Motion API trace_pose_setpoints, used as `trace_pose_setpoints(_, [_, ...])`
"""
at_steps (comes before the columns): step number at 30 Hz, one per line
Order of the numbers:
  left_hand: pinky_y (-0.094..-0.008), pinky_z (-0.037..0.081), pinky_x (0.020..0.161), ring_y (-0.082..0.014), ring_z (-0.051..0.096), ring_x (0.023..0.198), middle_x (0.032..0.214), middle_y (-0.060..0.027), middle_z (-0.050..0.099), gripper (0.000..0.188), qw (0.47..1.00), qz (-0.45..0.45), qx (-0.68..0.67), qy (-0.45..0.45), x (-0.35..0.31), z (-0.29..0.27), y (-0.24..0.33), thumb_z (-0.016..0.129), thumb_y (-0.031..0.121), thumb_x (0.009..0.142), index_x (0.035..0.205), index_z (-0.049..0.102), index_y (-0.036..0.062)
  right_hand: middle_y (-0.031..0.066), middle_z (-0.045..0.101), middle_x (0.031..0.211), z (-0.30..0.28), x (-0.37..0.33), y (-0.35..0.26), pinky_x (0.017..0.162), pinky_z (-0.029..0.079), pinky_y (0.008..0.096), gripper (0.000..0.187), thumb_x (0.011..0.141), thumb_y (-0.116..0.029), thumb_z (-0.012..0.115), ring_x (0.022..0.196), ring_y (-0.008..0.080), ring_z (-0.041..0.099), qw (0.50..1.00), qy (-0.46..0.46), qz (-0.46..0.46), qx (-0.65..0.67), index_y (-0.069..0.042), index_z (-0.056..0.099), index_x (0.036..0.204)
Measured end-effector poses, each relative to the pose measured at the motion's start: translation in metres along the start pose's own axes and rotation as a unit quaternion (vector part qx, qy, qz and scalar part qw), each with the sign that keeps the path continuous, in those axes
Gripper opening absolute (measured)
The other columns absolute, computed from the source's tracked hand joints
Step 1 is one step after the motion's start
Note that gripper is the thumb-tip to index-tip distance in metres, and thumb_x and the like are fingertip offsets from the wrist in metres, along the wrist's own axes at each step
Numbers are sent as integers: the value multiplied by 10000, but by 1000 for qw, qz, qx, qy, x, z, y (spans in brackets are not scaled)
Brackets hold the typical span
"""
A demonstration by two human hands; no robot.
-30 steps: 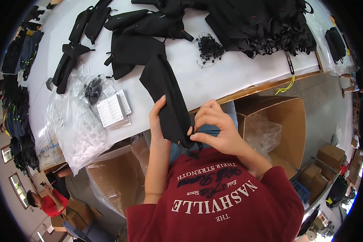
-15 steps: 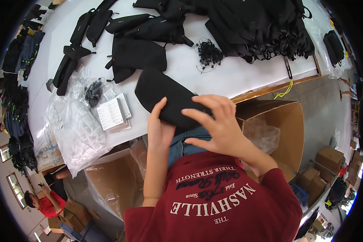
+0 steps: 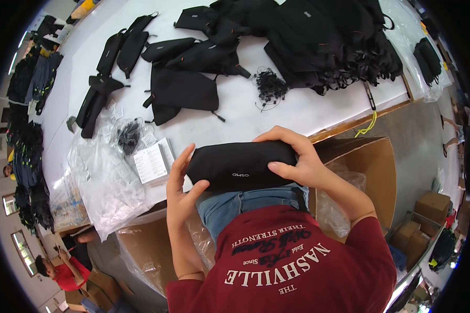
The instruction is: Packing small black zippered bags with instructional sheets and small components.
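Between the left hand (image 3: pixel 181 202) and right hand (image 3: pixel 302 163), both clamped on its ends, a black pouch (image 3: pixel 237 160) is being held at the edge of the worktop (image 3: pixel 240 117).

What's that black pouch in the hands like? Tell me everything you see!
The black pouch is long and plump with rounded ends, and looks like soft, smooth cloth. Small pale lettering marks its lower part. I can't see an opening. It is held crosswise near the white table, the left hand on one end, the right hand on the other.
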State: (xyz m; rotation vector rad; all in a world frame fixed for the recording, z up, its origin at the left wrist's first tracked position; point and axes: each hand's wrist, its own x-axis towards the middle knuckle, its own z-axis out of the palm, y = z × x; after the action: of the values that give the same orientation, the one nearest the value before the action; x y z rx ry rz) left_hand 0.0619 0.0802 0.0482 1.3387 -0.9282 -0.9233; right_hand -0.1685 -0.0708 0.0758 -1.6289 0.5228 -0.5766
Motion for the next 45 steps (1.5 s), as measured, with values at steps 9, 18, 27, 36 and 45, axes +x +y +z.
trace_pose_setpoints(9, [-262, 352, 783, -161, 457, 837, 880, -54, 496, 317, 984, 145, 73, 66, 23, 13, -8, 653, 261, 837, 1000, 577, 0, 55, 617, 1099, -22, -1, -20, 714, 502, 268, 412, 789, -207, 721, 916, 169, 611, 986, -38, -12, -162, -128, 635, 1185])
trace_pose_setpoints(18, [-279, 420, 762, -145, 523, 792, 1103, -105, 494, 386, 996, 83, -2, 20, 29, 12, -10, 537, 311, 942, 1157, 502, -7, 63, 676, 922, -90, -12, -47, 603, 519, 257, 331, 800, -215, 723, 759, 133, 627, 988, -14, 49, -144, -94, 686, 1106])
trace_pose_setpoints(27, [-247, 438, 727, -113, 525, 777, 1111, -73, 540, 230, 960, -13, 62, 272, 1, -73, -46, 518, 153, 943, 1129, 539, 20, 73, 661, 1011, -282, -97, -76, 693, 514, 253, 355, 852, -175, 676, 807, 95, 617, 801, 578, -155, -8, 11, 634, 1152])
trace_pose_setpoints(36, [-270, 442, 763, -136, 546, 897, 1050, -45, 581, 251, 902, 0, 257, 346, -8, -141, -75, 528, 138, 932, 1165, 533, 45, 152, 627, 1045, -414, -8, 7, 892, 466, 368, 398, 783, -280, 704, 1021, 311, 593, 549, 678, -76, -483, -131, 659, 1149])
trace_pose_setpoints(45, [-354, 400, 904, -254, 458, 1107, 1210, -134, 506, 354, 836, 7, 422, 351, -8, -143, -70, 591, 142, 890, 1210, 510, 15, 176, 525, 1263, -431, 20, 75, 1003, 408, 385, 447, 856, -330, 588, 1168, 332, 512, 718, 487, 131, -480, -209, 564, 1286])
